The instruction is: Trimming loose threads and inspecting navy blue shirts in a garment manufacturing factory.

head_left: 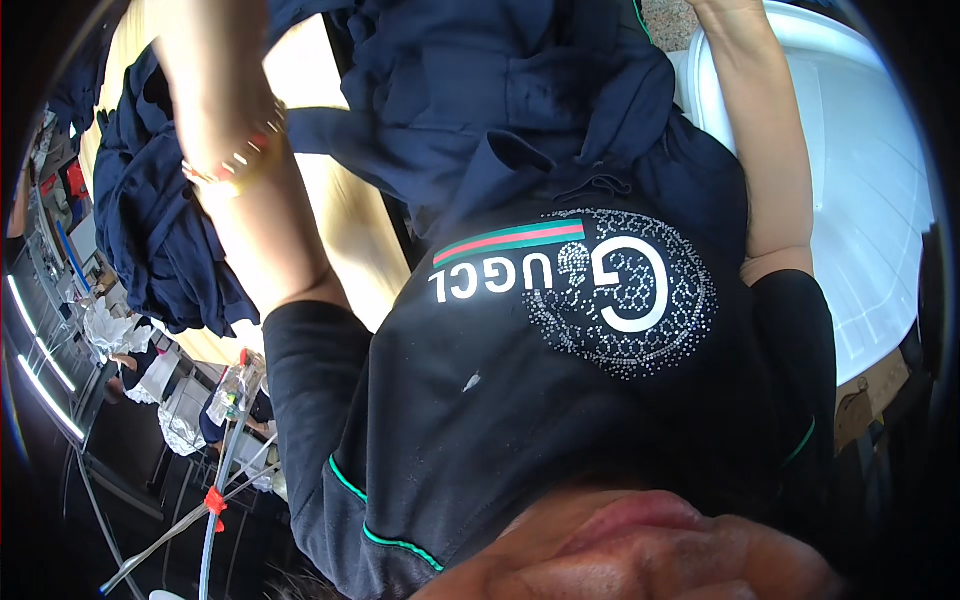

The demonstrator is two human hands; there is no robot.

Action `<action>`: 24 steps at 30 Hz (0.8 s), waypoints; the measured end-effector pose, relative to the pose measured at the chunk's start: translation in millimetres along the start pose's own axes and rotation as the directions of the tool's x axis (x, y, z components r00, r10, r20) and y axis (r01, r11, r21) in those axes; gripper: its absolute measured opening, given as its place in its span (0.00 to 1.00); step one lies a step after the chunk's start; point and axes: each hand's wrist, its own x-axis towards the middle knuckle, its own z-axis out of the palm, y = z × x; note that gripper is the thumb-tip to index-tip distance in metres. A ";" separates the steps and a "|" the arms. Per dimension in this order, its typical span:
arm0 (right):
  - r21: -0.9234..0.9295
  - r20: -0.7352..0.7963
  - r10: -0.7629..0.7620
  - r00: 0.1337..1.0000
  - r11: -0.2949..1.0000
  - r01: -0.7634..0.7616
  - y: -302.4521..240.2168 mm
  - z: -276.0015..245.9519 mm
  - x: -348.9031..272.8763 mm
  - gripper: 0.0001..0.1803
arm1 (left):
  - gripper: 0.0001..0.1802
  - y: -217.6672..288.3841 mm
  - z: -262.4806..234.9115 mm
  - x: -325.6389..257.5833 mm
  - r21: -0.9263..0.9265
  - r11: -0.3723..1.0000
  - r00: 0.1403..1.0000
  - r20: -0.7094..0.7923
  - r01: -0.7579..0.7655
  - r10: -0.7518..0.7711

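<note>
I see both forearms reaching up out of view, so the hands are hidden. Dark navy garments (pixel 470 110) lie heaped on the pale desk (pixel 350 220), with another navy pile (pixel 150 230) at its left edge. A white plastic chair (pixel 860 180) stands to the right.

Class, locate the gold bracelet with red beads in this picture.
In the head view, upper left, the gold bracelet with red beads circles a forearm, beside the heap of dark navy garments.

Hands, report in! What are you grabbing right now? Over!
Both hands out of view past top edge. Left forearm, bracelet on, over navy clothes on wooden table. Right forearm over white plastic seat.
</note>
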 end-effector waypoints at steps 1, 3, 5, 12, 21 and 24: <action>0.034 0.035 -0.032 0.999 0.999 0.031 -0.6 3.4 0.3 0.14 | 0.26 -20.3 -40.6 1.2 0.768 0.554 0.942 0.195 -0.320 0.273; -0.007 0.067 -0.027 0.997 1.000 0.028 4.2 -1.9 -1.5 0.14 | 0.19 -54.7 -63.8 -0.7 0.669 -0.591 0.855 0.513 -0.451 -0.072; -0.030 0.117 -0.025 0.993 0.999 0.029 2.6 -1.6 -3.8 0.15 | 0.38 -36.3 -101.2 -3.0 0.306 -0.790 0.837 0.337 -0.531 -0.432; -0.071 0.195 -0.009 0.981 0.997 0.024 2.7 0.8 -6.4 0.18 | 0.15 -29.7 -129.2 8.1 0.399 -0.804 0.888 0.324 -0.442 -0.327; -0.132 0.138 0.019 0.990 0.991 -0.001 0.5 -3.0 -7.9 0.19 | 0.14 -61.8 -54.2 -34.3 0.648 -0.695 0.917 0.397 -0.313 -0.043; -0.115 0.210 0.059 0.976 0.993 -0.036 -5.8 5.4 -8.4 0.19 | 0.23 -76.3 -100.0 -37.8 0.133 -0.972 0.963 0.216 -0.191 -0.160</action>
